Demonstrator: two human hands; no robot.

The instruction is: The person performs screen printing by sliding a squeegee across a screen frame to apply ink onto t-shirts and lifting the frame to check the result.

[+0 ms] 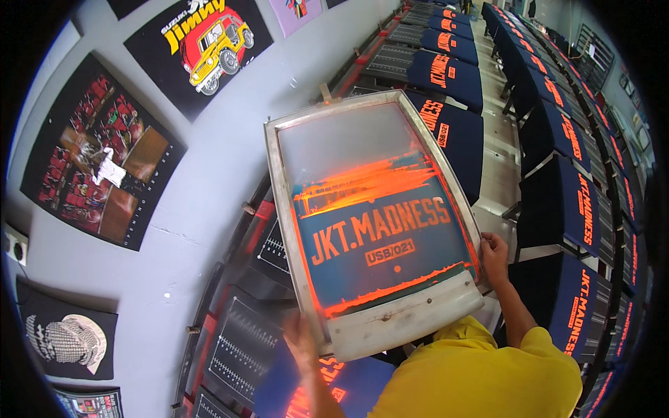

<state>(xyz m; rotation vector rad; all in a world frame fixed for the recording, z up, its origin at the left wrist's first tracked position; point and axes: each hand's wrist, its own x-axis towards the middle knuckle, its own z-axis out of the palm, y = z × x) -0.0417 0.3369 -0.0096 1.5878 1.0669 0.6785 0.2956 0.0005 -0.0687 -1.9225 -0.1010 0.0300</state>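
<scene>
A silk-screen frame (280, 181) with a pale metal rim is held tilted in front of me. Orange ink is smeared across the middle of its mesh (348, 132), above stencilled lettering. A wide pale squeegee (411, 315) lies across its near end, with an orange ink line ahead of it. My right hand (495, 259) is closed on the frame's right edge. My left hand (301, 343), somewhat blurred, grips the lower left corner. Below the frame, a dark blue fabric piece (366, 382) with orange print lies partly hidden. My yellow sleeve (547, 345) shows at lower right.
A row of printing boards with dark blue printed fabric (446, 70) runs away beyond the frame. Another long row (557, 202) stands at right across a narrow aisle (496, 118). A grey wall (167, 230) with printed shirt panels (101, 150) closes the left side.
</scene>
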